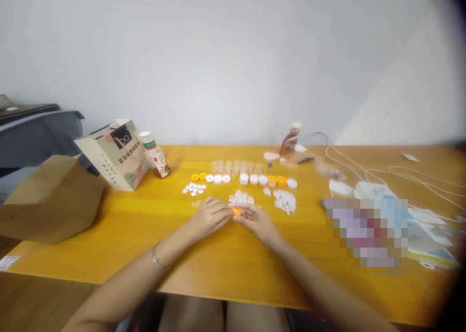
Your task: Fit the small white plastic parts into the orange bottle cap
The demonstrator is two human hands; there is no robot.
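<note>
A smooth yellow-brown wooden desk (225, 266) spans the view. At its left lies creased, matte brown paper (54, 196), with a boxy printed bag (125, 159) beyond it, flat-sided and pale. Over the desk's middle, both forearms reach inward; the left hand (211, 217) and right hand (255, 220) meet palms inward, fingers curled and nearly closed, their tips together on one small orange piece. A white-capped, labelled plastic bottle (156, 155) stands just beside the bag. Past the hands lie flat white openwork pieces (285, 201), lacy in texture, and short clear cylinders (236, 168). Between runs a row of round discs (254, 179), white and yellow-orange, some stacked. The orange piece (237, 211), smooth-looking, sits between both sets of fingertips. Smallest are the white button-like bits (194, 189), scattered beyond the left hand.
</note>
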